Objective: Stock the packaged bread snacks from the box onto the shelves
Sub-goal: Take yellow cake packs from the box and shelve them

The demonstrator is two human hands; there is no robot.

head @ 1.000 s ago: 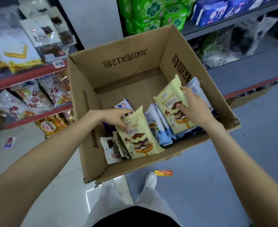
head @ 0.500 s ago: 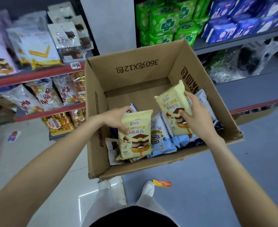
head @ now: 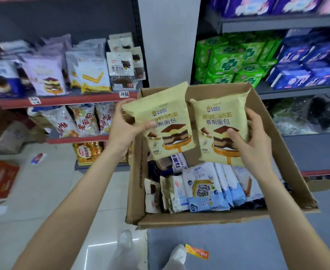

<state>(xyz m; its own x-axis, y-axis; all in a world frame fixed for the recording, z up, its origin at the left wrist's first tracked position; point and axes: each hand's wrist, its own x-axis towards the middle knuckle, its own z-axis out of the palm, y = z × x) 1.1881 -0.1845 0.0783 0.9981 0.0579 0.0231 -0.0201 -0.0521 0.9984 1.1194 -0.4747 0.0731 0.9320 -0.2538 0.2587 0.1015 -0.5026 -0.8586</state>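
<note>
A person's left hand (head: 123,127) has its grip around one yellow mousse bread packet (head: 161,121), while the right hand (head: 253,142) grasps a second packet (head: 221,123). Both are held above an open cardboard box (head: 288,152) of blue-and-white snack packs (head: 205,189), beside the stocked shelves (head: 67,99).

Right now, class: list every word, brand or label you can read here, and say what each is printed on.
"XianDu", "MOUSSE", "慕斯面包": yellow packet in the right hand, at.
"XianDu", "OUSSE", "斯面包": yellow packet in the left hand, at; its thumb hides the first letters.
"XianDu": blue packet in the box.
Shelf packets and tags: too blurred to read.
</note>
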